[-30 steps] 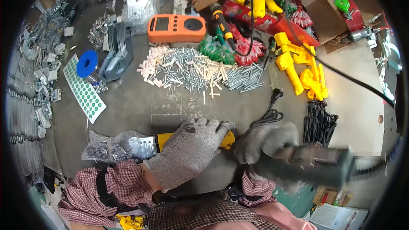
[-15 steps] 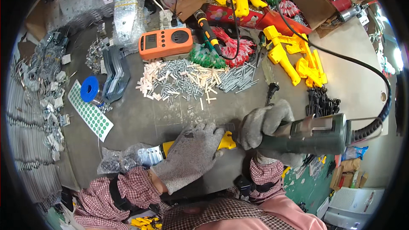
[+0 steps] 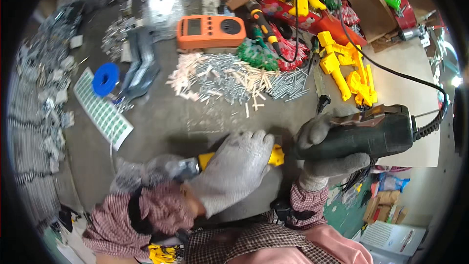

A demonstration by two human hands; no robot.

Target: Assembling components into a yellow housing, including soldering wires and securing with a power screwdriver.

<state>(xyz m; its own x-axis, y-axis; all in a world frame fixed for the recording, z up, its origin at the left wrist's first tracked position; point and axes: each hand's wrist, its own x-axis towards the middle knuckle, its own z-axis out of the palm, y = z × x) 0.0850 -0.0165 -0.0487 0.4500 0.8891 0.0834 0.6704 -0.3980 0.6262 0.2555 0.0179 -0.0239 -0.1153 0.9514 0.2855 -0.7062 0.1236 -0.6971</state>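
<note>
My left hand (image 3: 237,168), in a grey knit glove, is wrapped over a yellow plastic handle (image 3: 277,155) lying near the front of the table. From the handle's left end sticks a shiny metal plate (image 3: 187,168), with crumpled clear plastic wrap (image 3: 141,172) beside it. In my gloved right hand (image 3: 337,166) is a dark green corded power tool (image 3: 366,137), held sideways. Its front end points left at the handle's right end, seemingly a little apart from it. Whether a bit sits at the tool's tip cannot be made out.
Behind my hands lie piles of screws (image 3: 290,85) and pale small strips (image 3: 188,78). An orange meter (image 3: 211,39), a screwdriver (image 3: 264,25) and yellow plastic shells (image 3: 337,76) are farther back. At left are a blue spool (image 3: 106,79), a sticker sheet (image 3: 100,105) and stacked metal parts (image 3: 31,151).
The power tool has turned in my right hand and shifted slightly right and up. My left hand stays on the yellow handle; the whole view has shifted a little.
</note>
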